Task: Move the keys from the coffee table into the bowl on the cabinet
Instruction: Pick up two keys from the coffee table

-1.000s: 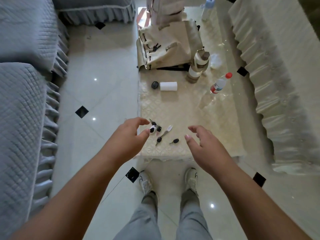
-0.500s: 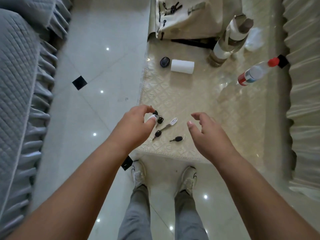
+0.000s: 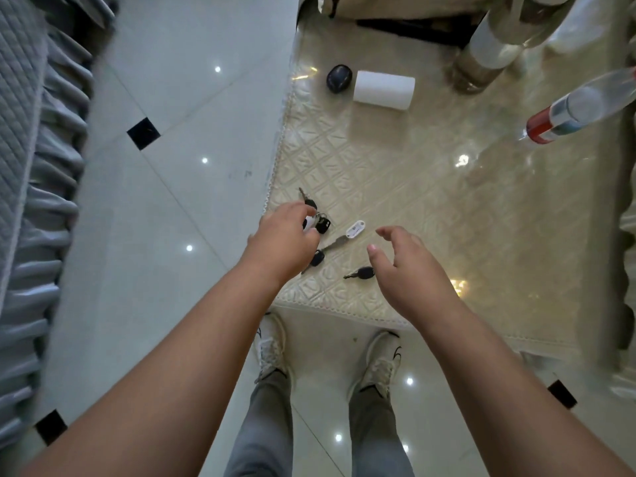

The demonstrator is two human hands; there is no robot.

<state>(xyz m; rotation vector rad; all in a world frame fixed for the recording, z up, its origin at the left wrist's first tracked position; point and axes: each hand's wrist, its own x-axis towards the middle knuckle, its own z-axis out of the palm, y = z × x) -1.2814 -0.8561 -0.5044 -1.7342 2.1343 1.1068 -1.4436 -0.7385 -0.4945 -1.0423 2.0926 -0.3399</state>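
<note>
Several keys lie near the front left corner of the coffee table point(image 3: 395, 166). A bunch with black heads and a white fob point(image 3: 322, 224) sits furthest left, and my left hand point(image 3: 282, 242) pinches it between thumb and fingers while it rests on the table. Beside it lie a key with a white tag point(image 3: 354, 229), a black-headed key point(image 3: 317, 258) and a small black key point(image 3: 361, 273). My right hand point(image 3: 409, 273) hovers open just right of the small black key, fingers curled and apart. No bowl or cabinet is in view.
On the table further back are a white paper roll point(image 3: 383, 89), a black oval object point(image 3: 339, 79), a tall flask point(image 3: 488, 53) and a clear bottle with a red cap point(image 3: 578, 111). A grey sofa point(image 3: 24, 160) stands left across the tiled floor. My shoes point(image 3: 272, 349) touch the table's front edge.
My view has dropped closer to the table. My left fingers have closed around the key bunch, and my right hand has come nearer the small black key.
</note>
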